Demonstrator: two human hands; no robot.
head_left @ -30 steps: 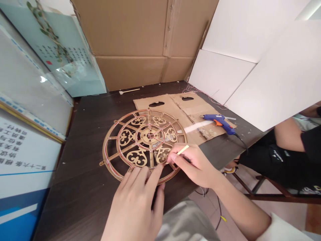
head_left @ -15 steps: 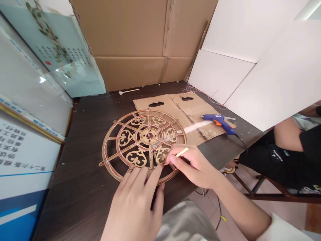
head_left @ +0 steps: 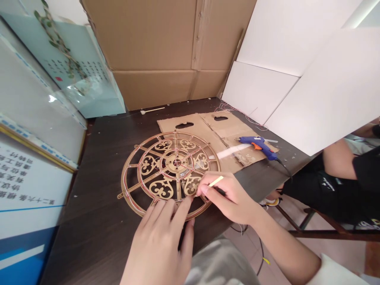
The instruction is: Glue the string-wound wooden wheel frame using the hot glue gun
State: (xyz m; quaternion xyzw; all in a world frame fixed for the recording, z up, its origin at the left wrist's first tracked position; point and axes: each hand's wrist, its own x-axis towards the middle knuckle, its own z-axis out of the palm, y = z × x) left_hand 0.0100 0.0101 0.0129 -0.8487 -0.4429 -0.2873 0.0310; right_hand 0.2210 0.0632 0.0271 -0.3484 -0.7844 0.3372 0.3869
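A round, golden-brown openwork frame (head_left: pixel 170 166), like a spoked wheel with scroll ornaments, lies on the dark table. Thin red and white wires run along its rings. My left hand (head_left: pixel 163 233) is over the frame's near rim, fingers on top and thumb at the outer edge; its fingertips are partly hidden. The left index finger reaches close to the tips of my right hand (head_left: pixel 227 196). In that closed right hand is a thin pale yellow stick (head_left: pixel 216 181), pinched like a pen and pointing down at the lower right of the frame. The stick's lower tip is hard to see.
Flat cardboard (head_left: pixel 204 130) lies behind the frame, with a blue glue gun (head_left: pixel 258 145) on it. Loose wires (head_left: pixel 234 109) and a small white-headed stick (head_left: pixel 152 110) are farther back. Cardboard and white panels (head_left: pixel 326 91) stand around the table. Another person (head_left: pixel 335 186) sits at right.
Both hands keep nearly the same place on the frame. The right hand and its stick have shifted very slightly, and the camera view has moved a little.
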